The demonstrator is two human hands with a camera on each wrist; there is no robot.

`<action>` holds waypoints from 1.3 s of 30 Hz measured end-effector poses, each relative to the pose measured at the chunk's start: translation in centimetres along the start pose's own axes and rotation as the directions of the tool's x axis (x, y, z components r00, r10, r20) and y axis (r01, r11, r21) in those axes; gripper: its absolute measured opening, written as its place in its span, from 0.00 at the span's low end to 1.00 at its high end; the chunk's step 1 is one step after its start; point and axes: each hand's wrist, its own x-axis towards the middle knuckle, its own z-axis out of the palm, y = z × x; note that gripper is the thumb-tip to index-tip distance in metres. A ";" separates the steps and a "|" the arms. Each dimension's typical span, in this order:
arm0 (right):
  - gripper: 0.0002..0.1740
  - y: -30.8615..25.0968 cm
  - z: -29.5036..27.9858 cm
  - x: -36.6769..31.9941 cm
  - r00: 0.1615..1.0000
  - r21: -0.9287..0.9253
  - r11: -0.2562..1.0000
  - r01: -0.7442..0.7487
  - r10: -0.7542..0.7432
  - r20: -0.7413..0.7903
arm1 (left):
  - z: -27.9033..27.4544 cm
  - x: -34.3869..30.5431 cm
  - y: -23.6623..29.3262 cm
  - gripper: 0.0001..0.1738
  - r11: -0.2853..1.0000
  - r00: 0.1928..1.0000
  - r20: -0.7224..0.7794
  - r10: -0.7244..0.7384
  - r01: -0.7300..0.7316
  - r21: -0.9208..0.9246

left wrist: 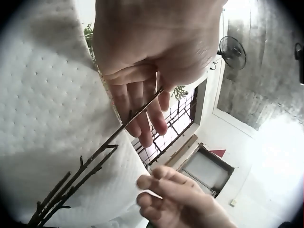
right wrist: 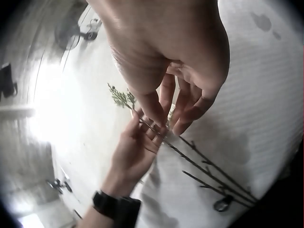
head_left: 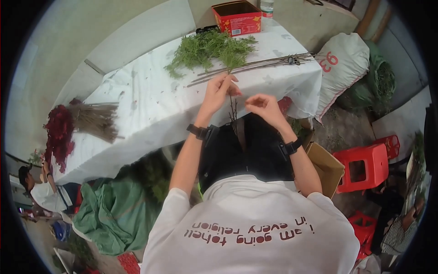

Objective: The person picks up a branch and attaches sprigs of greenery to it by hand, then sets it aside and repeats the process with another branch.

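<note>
A thin, brown branched sprig (head_left: pixel 233 108) hangs bare end down in front of my dark trousers, its green needle-like tip (right wrist: pixel 122 97) above the fingers. Near the top of its stem my left hand (head_left: pixel 218 93) pinches it between thumb and fingers; the left wrist view shows the bare twig (left wrist: pixel 102 149) running out below the palm. My right hand (head_left: pixel 266 108) hovers just to the side of the stem with fingers loosely bent and nothing in them. On the table behind lie a heap of green foliage sprigs (head_left: pixel 200 50) and several long bare sticks (head_left: pixel 269 62).
The table (head_left: pixel 150 98) has a white cloth. A red box (head_left: pixel 238 20) and a bottle (head_left: pixel 267 8) stand at its back, a dark red bundle (head_left: pixel 59 132) at its left end. Around it are a white sack (head_left: pixel 345 64), cardboard box (head_left: pixel 326 166), red stool (head_left: pixel 363 166) and green sack (head_left: pixel 114 214).
</note>
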 end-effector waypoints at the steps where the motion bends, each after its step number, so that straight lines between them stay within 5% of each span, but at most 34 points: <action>1: 0.14 0.2 0.1 -0.3 0.999 -0.085 0.996 -0.041 0.043 0.023 | 0.2 -0.1 0.4 0.18 1.000 1.000 0.010 0.011 -0.011 0.004; 5: 0.14 0.9 1.7 -1.8 0.990 -0.308 0.950 -0.039 0.078 0.114 | 1.7 -1.6 1.2 0.17 0.998 0.997 0.060 0.050 -0.052 0.029; 6: 0.14 2.6 2.0 -1.8 0.993 -0.304 0.951 -0.054 0.084 0.085 | 2.1 -1.9 1.7 0.17 0.996 0.996 0.050 0.074 -0.077 0.053; 8: 0.16 6.5 2.2 -0.5 0.987 -0.260 0.955 0.141 -0.115 0.115 | 3.0 -1.9 2.7 0.18 0.987 0.990 0.056 0.127 -0.132 0.094; 10: 0.12 7.0 2.3 0.3 0.957 -0.065 0.995 0.073 -0.052 0.286 | 3.7 -2.3 3.4 0.18 0.987 0.989 0.071 0.132 -0.138 0.088; 12: 0.09 7.4 2.5 0.8 0.948 -0.147 0.985 0.090 -0.040 0.315 | 3.6 -2.9 3.0 0.18 0.988 0.989 0.078 0.126 -0.132 0.078; 18: 0.09 8.9 2.6 0.7 0.954 -0.306 0.951 0.043 0.051 0.295 | 3.0 -2.6 0.8 0.19 0.957 0.979 0.114 0.170 -0.191 0.219; 23: 0.09 9.9 0.4 -1.6 0.984 -0.324 0.946 0.011 0.046 0.170 | 3.0 -3.1 -1.8 0.18 0.977 0.993 0.110 0.053 -0.074 0.200; 26: 0.11 11.5 -1.9 -2.4 0.999 -0.393 0.920 0.013 0.008 0.051 | 4.8 -5.8 -0.6 0.22 0.625 0.896 0.233 0.378 -0.433 0.650; 27: 0.11 12.2 -2.6 -2.4 0.998 -0.385 0.923 0.011 0.011 0.057 | 4.9 -6.2 -0.8 0.22 0.625 0.900 0.230 0.369 -0.424 0.656; 30: 0.13 14.6 -4.5 -2.2 1.000 -0.331 0.943 0.002 -0.007 -0.012 | 4.1 -7.2 -2.4 0.24 0.490 0.870 0.400 0.290 -0.493 0.719; 31: 0.12 14.7 -5.0 -2.3 0.995 -0.271 0.959 -0.078 0.058 -0.081 | 3.6 -6.9 -3.7 0.22 0.527 0.902 0.420 -0.096 -0.312 0.791; 32: 0.12 14.8 -5.4 -2.3 0.982 -0.206 0.967 -0.152 0.123 -0.146 | 3.0 -6.4 -4.8 0.21 0.491 0.797 0.385 -0.465 -0.130 0.862; 37: 0.15 15.4 -7.7 -0.6 0.968 -0.264 0.943 -0.201 0.150 -0.201 | -1.4 -5.2 -12.4 0.19 0.287 0.708 0.286 -0.646 -0.121 0.950; 39: 0.17 17.0 -8.7 -0.3 0.948 -0.255 0.931 -0.260 0.196 -0.251 | -2.4 -5.5 -13.8 0.22 0.239 0.819 0.213 -0.533 -0.096 0.966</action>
